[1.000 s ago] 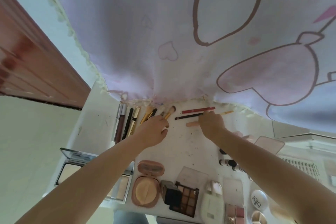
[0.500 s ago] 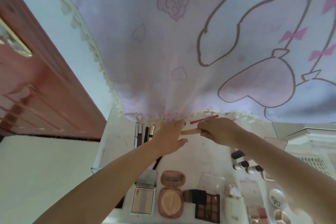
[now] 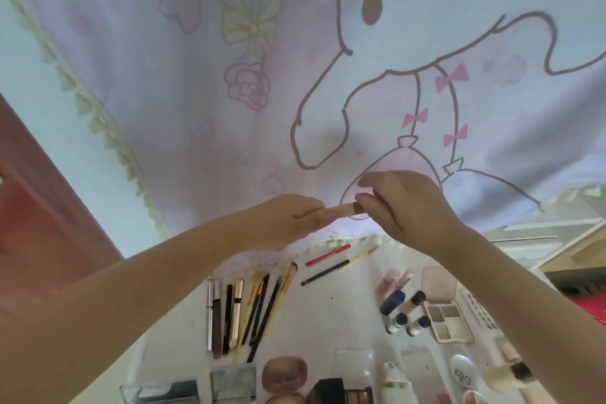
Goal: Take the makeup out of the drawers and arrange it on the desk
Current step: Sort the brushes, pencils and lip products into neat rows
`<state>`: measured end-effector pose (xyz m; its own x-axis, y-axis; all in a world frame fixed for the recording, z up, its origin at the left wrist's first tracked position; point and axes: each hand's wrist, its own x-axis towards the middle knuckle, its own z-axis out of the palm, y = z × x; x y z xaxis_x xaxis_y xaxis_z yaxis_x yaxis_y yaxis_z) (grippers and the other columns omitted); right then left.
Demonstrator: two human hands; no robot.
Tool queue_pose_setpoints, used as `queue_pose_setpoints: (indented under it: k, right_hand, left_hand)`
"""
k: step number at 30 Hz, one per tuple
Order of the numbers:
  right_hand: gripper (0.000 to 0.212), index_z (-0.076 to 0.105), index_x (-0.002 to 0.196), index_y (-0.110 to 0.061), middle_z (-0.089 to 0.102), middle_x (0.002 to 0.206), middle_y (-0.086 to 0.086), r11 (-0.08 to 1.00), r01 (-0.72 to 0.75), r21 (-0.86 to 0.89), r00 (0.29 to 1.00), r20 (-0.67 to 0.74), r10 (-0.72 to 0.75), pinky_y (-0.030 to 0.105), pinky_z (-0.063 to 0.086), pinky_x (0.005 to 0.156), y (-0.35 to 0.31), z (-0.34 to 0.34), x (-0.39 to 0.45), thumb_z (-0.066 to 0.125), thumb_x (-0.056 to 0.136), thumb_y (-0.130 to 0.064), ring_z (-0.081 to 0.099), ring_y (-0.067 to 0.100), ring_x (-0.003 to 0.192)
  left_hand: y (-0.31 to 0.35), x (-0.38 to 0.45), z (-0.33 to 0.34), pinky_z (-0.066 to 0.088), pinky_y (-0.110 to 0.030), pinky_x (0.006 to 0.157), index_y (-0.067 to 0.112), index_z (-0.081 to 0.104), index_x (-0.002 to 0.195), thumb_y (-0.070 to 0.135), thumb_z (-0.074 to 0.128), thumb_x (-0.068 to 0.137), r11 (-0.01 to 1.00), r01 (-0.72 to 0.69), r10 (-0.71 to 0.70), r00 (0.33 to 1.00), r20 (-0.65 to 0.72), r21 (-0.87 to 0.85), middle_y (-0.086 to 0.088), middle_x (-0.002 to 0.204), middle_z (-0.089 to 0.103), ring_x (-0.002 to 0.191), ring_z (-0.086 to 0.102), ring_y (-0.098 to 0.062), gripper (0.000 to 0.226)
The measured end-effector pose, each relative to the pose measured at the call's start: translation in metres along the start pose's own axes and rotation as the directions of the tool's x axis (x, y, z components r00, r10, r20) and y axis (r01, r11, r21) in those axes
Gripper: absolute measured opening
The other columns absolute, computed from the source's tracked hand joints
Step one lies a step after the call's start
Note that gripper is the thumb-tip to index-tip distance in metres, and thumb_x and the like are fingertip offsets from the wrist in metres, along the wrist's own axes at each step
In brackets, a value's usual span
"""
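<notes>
While both hands hold the peach stick (image 3: 339, 210) up above the surface's (image 3: 344, 311) far edge, its long axis runs crosswise between them. The left hand (image 3: 292, 218) has its fingers clamped on the body — the right hand (image 3: 401, 203) pinches the dark end.

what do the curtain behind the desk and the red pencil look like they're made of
Curtain: looks like thin printed fabric, matte, with soft folds and a tasselled trim. Red pencil: probably painted wood or plastic with a slightly glossy coat and dark lettering; too small to tell which.

Two bare forearms, left hand (image 3: 292, 216), right hand (image 3: 406, 203), no sleeves
</notes>
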<state>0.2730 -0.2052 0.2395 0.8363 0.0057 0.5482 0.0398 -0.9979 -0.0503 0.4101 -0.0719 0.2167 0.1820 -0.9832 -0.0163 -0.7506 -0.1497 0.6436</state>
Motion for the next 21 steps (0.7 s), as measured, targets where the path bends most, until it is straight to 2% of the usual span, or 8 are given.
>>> queue_pose_setpoints:
  k: [3,5,7,10,11,13,16,21]
  right_hand:
    - [0.037,0.047,0.059,-0.014,0.04,0.044,-0.006,0.868,-0.379,0.32,0.926,0.141,0.352,0.012,0.033,0.043,0.011,-0.003,0.005,0.045,0.093,-0.028,0.039,0.009,0.037]
    - [0.039,0.043,0.054,-0.017,0.046,0.044,-0.009,0.745,-0.512,0.427,0.859,0.231,0.457,0.007,0.037,0.047,0.016,-0.003,0.003,0.046,0.093,-0.019,0.047,0.003,0.038]
    - [0.023,0.054,0.07,-0.016,0.058,0.058,-0.009,0.652,-0.477,0.589,0.864,0.182,0.469,0.004,0.043,0.057,0.016,-0.007,0.001,0.05,0.089,-0.005,0.057,-0.004,0.051]
    - [0.021,0.056,0.094,-0.017,0.067,0.087,0.002,0.502,-0.406,0.763,0.887,0.197,0.417,0.022,0.053,0.074,0.018,-0.015,0.006,0.05,0.087,0.001,0.065,0.013,0.081]
    - [0.017,0.056,0.098,-0.02,0.068,0.089,0.001,0.47,-0.447,0.761,0.868,0.244,0.431,0.023,0.054,0.071,0.02,-0.016,0.011,0.049,0.09,-0.008,0.066,0.014,0.08]
    - [0.024,0.061,0.095,-0.019,0.068,0.067,-0.007,0.479,-0.563,0.673,0.811,0.337,0.479,0.018,0.05,0.053,0.023,-0.017,0.023,0.04,0.093,-0.031,0.063,0.009,0.057]
    - [0.039,0.065,0.082,-0.008,0.045,0.033,-0.008,0.575,-0.581,0.576,0.807,0.313,0.501,0.016,0.033,0.041,0.031,-0.017,0.036,0.036,0.096,-0.032,0.037,0.004,0.032]
    - [0.026,0.056,0.082,-0.016,0.064,0.073,0.006,0.403,-0.412,0.818,0.891,0.268,0.366,0.02,0.044,0.052,0.041,-0.022,0.031,0.041,0.091,0.003,0.056,0.009,0.058]
  left_hand:
    - [0.003,0.002,-0.008,0.035,-0.007,0.048,0.018,0.039,0.077,0.033,0.031,0.096,0.992,-0.041,0.062,0.983,-0.175,0.117,0.008,0.057,0.036,0.046,0.032,-0.003,0.026]
    - [0.005,0.002,-0.009,0.035,-0.01,0.044,0.018,0.038,0.087,0.034,0.028,0.096,0.977,-0.035,0.076,0.978,-0.194,0.21,0.008,0.057,0.038,0.044,0.032,-0.004,0.021]
    - [0.009,0.003,-0.009,0.036,-0.012,0.045,0.018,0.038,0.088,0.034,0.026,0.097,0.973,-0.027,0.068,0.982,-0.175,0.228,0.008,0.058,0.04,0.045,0.034,-0.005,0.023]
    - [0.014,0.008,-0.016,0.037,-0.015,0.052,0.017,0.041,0.084,0.031,0.026,0.098,0.989,-0.007,0.039,0.976,-0.212,0.147,0.006,0.063,0.048,0.053,0.044,-0.006,0.025]
    - [0.017,0.01,-0.018,0.038,-0.02,0.055,0.017,0.04,0.08,0.029,0.026,0.098,0.99,-0.007,0.041,0.971,-0.237,0.143,0.003,0.066,0.05,0.055,0.045,-0.009,0.026]
    - [0.021,0.014,-0.018,0.038,-0.027,0.057,0.022,0.034,0.069,0.027,0.026,0.098,0.988,-0.016,0.061,0.957,-0.284,0.156,-0.003,0.068,0.051,0.058,0.045,-0.016,0.031]
    - [0.025,0.019,-0.019,0.034,-0.021,0.054,0.025,0.025,0.061,0.025,0.026,0.098,0.977,-0.017,0.089,0.938,-0.334,0.214,0.002,0.061,0.04,0.053,0.035,-0.013,0.037]
    - [0.023,0.025,-0.023,0.032,-0.013,0.054,0.026,0.028,0.061,0.022,0.026,0.099,0.981,0.016,0.055,0.932,-0.359,0.191,0.006,0.058,0.033,0.053,0.032,-0.007,0.038]
